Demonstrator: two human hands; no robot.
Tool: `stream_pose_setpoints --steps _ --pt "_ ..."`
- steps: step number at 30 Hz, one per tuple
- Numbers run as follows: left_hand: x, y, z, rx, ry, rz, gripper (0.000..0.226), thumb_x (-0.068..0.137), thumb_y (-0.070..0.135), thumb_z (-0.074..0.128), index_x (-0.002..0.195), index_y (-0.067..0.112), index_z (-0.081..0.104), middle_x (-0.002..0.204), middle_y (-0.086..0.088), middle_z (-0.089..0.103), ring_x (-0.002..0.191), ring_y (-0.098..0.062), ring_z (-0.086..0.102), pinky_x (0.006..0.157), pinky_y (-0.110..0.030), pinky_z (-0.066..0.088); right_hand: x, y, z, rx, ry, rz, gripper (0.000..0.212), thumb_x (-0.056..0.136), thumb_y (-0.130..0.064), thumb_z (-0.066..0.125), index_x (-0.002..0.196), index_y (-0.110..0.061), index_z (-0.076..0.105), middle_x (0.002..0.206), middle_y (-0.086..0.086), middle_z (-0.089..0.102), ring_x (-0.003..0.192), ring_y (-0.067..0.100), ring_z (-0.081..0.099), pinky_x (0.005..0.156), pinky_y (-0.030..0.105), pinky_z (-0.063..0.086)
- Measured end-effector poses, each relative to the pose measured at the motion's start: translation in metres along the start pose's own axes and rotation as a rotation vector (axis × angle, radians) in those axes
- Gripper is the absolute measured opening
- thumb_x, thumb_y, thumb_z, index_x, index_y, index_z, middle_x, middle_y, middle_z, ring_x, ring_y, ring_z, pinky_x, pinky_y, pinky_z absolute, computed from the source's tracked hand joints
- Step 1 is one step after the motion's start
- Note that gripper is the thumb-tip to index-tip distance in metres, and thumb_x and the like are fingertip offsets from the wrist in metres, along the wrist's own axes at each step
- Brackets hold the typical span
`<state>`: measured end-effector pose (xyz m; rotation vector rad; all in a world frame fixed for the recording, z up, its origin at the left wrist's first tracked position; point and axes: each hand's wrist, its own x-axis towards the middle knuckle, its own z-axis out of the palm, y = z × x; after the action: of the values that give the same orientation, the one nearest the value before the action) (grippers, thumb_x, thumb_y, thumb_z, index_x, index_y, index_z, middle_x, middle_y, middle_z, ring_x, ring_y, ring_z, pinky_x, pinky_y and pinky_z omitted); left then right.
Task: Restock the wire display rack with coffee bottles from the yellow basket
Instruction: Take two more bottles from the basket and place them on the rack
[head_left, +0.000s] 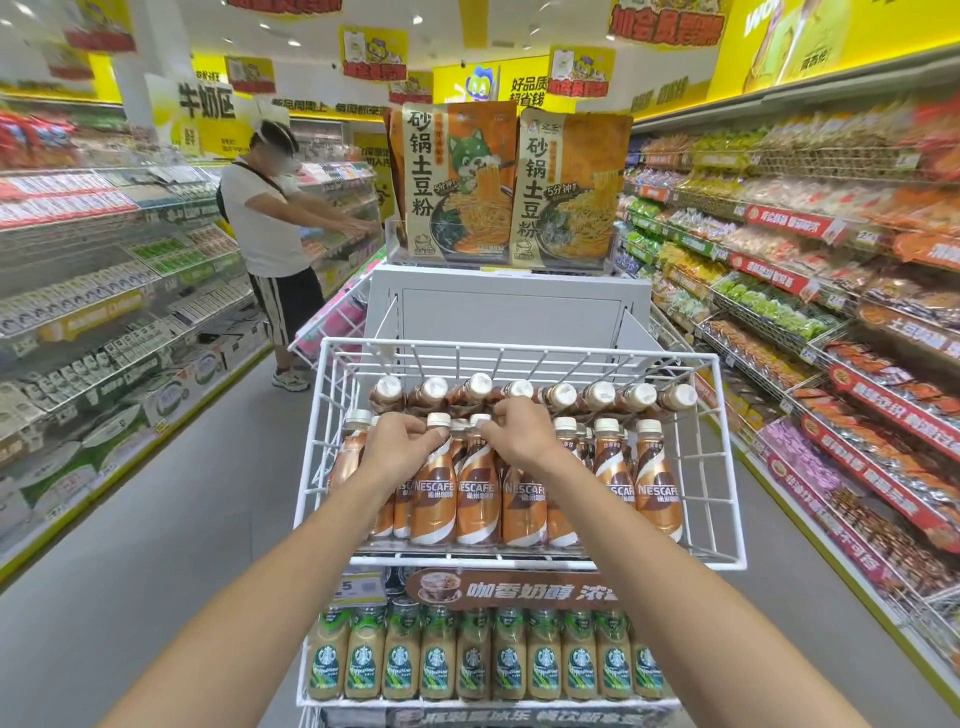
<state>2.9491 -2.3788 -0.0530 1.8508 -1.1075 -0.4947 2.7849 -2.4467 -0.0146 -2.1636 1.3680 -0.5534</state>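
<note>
The white wire rack (519, 347) fills the centre. Its upper basket holds upright Nescafé coffee bottles (657, 488) in front, with a row lying on their sides behind them at 12 o'clock. The left hand (400, 447) curls its fingers (434, 439) round the neck of one upright bottle (434, 493). The right hand (524, 436), just at 3 o'clock of the left, pinches the neck of the neighbouring bottle (478, 493). At 6 o'clock, Starbucks bottles (472, 660) line the lower shelf. Another person (265, 218) stands at 10 o'clock beside the aisle shelving.
</note>
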Motion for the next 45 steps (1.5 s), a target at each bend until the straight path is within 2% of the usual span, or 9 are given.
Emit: stream_pose_setpoints --steps 4,8,11,13,16,20,26,31,45 --pt "-0.019 0.007 -0.013 0.405 -0.074 0.224 0.016 0.093 0.042 0.065 0.088 0.027 0.061 0.085 0.007 0.068 0.076 -0.01 0.064 0.067 -0.025 0.052 -0.018 0.0 -0.015 -0.127 0.005 -0.183 0.039 0.103 -0.032 0.058 0.123 0.0 0.067 0.117 0.016 0.074 0.11 0.033 0.071 0.097 0.053 0.058" --pt "-0.034 0.023 -0.033 0.853 -0.274 0.393 0.048 0.094 0.045 0.061 0.129 0.012 0.06 0.127 -0.006 0.067 0.114 -0.023 0.065 0.096 -0.043 0.055 -0.035 0.006 -0.029 -0.432 -0.058 -0.373 0.044 0.105 -0.048 0.054 0.114 -0.007 0.066 0.113 0.011 0.072 0.102 0.029 0.07 0.089 0.049 0.059" --pt "-0.057 0.034 -0.039 1.005 -0.386 0.383 0.061 0.096 0.051 0.057 0.142 0.013 0.051 0.139 -0.008 0.061 0.126 -0.026 0.059 0.105 -0.046 0.049 -0.046 0.015 -0.031 -0.58 -0.151 -0.435 0.051 0.104 -0.056 0.048 0.125 -0.012 0.062 0.131 0.012 0.066 0.119 0.033 0.064 0.095 0.049 0.055" --pt "-0.074 0.037 -0.037 1.0 -0.428 0.359 0.057 0.096 0.049 0.056 0.141 0.013 0.053 0.133 -0.009 0.064 0.123 -0.029 0.06 0.099 -0.044 0.05 -0.057 0.023 -0.029 -0.613 -0.207 -0.44 0.066 0.103 -0.063 0.044 0.144 -0.013 0.055 0.153 0.014 0.053 0.138 0.037 0.053 0.109 0.054 0.049" --pt "-0.104 0.039 -0.029 0.957 -0.439 0.341 0.047 0.096 0.046 0.056 0.125 0.011 0.06 0.118 -0.01 0.067 0.113 -0.034 0.064 0.086 -0.042 0.05 -0.086 0.038 -0.028 -0.623 -0.243 -0.406 0.073 0.101 -0.071 0.039 0.152 -0.019 0.046 0.16 0.014 0.046 0.146 0.037 0.045 0.115 0.057 0.043" --pt "-0.15 0.045 -0.014 0.969 -0.425 0.337 0.061 0.098 0.049 0.055 0.145 0.011 0.05 0.142 -0.011 0.059 0.127 -0.029 0.057 0.105 -0.043 0.048 -0.137 0.063 -0.042 -0.64 -0.237 -0.38 0.078 0.1 -0.073 0.036 0.161 -0.024 0.036 0.168 0.016 0.033 0.152 0.037 0.038 0.121 0.057 0.038" --pt "-0.232 0.065 0.042 0.857 -0.407 0.4 0.062 0.098 0.055 0.051 0.147 0.016 0.049 0.145 -0.008 0.058 0.128 -0.027 0.057 0.106 -0.045 0.048 -0.242 0.117 -0.09 -0.615 -0.153 -0.244 0.076 0.101 -0.071 0.038 0.158 -0.021 0.04 0.155 0.015 0.053 0.142 0.036 0.05 0.114 0.055 0.046" --pt "-0.323 0.093 0.132 0.812 -0.551 0.513 0.062 0.098 0.055 0.052 0.144 0.014 0.051 0.143 -0.011 0.058 0.128 -0.029 0.056 0.104 -0.042 0.048 -0.353 0.198 -0.133 -0.627 -0.189 -0.038 0.071 0.102 -0.067 0.041 0.151 -0.016 0.049 0.153 0.017 0.051 0.141 0.038 0.047 0.111 0.052 0.046" --pt "-0.517 0.234 0.438 0.766 -0.887 0.766 0.064 0.1 0.05 0.052 0.152 0.014 0.044 0.156 -0.008 0.047 0.144 -0.025 0.044 0.118 -0.036 0.034 -0.595 0.505 -0.318 -0.582 -0.197 0.508 0.076 0.104 -0.066 0.037 0.164 -0.019 0.031 0.166 0.013 0.037 0.151 0.035 0.038 0.119 0.05 0.038"
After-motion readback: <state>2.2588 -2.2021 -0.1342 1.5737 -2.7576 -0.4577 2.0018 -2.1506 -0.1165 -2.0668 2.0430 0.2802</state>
